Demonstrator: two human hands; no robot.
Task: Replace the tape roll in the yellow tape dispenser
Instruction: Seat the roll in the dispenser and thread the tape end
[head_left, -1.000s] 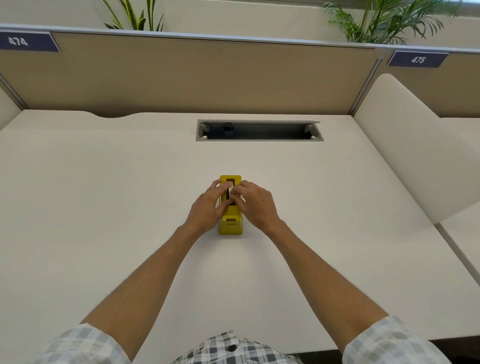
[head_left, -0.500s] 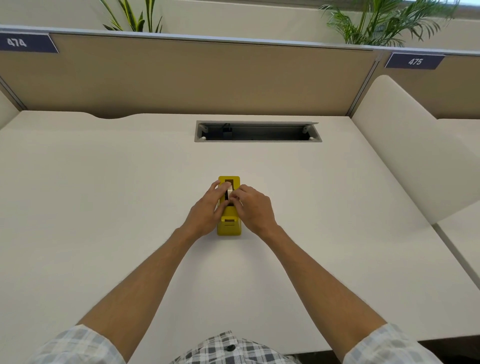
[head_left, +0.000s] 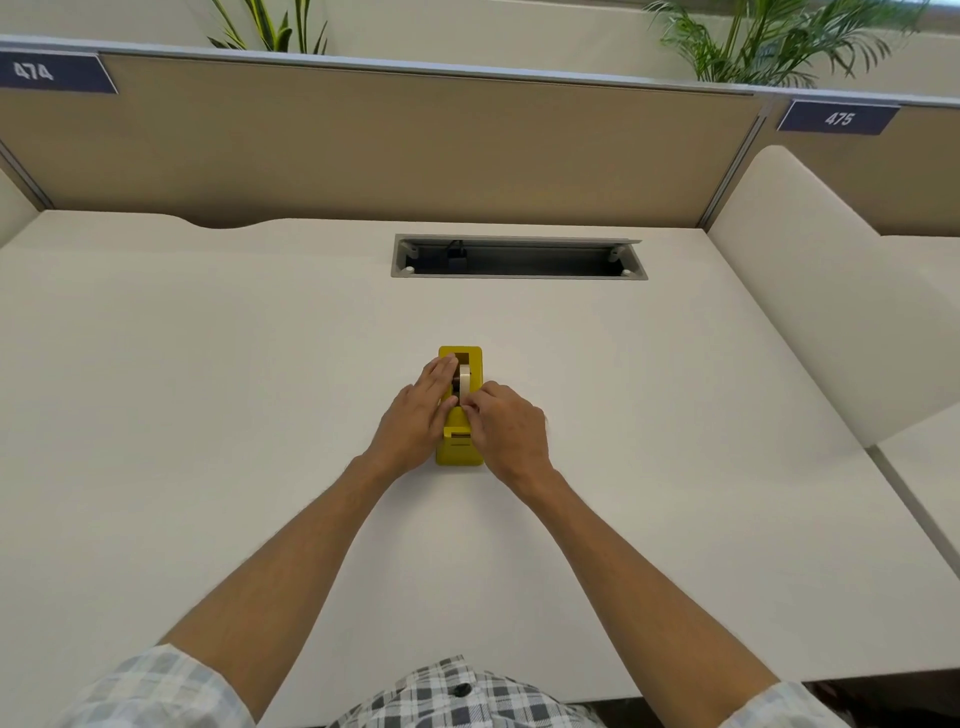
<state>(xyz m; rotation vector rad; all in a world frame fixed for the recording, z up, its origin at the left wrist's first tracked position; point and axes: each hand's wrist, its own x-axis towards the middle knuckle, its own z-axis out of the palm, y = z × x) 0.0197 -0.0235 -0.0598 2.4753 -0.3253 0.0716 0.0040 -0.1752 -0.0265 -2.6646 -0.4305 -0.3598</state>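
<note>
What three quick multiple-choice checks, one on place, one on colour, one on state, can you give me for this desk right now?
1. Where is the dispenser?
A. mid-desk, nearer than the cable slot
B. inside the cable slot
C. by the 474 label

2. What colour is the dispenser?
A. blue
B. yellow
C. black

3. What is the state of the tape roll?
A. lying loose on the desk
B. held in the air
C. upright in the dispenser's well

Key: 1 A, it stands on the desk with the slot beyond it. 2 B, its body is plainly yellow. 3 C, the pale roll stands on edge in the well, with the left hand and right hand at its sides.
</note>
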